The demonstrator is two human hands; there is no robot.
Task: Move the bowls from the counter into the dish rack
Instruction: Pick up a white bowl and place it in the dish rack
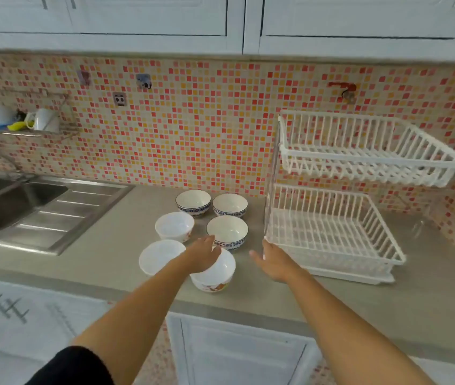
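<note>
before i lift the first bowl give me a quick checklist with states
1. Left hand on nearest bowl: over its rim, grasp closed: cannot tell.
2. Right hand free: ok, open and holding nothing.
3. Dish rack lower tier has room: ok, no dishes in it.
4. Upper tier has room: ok, no dishes in it.
5. All six bowls upright on counter: ok.
6. Way from bowl to rack unblocked: ok, only the right hand lies between.

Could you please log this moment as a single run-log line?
left hand: over nearest white bowl, grip unclear | right hand: open, empty, beside white two-tier dish rack | six bowls on grey counter | rack empty
</note>
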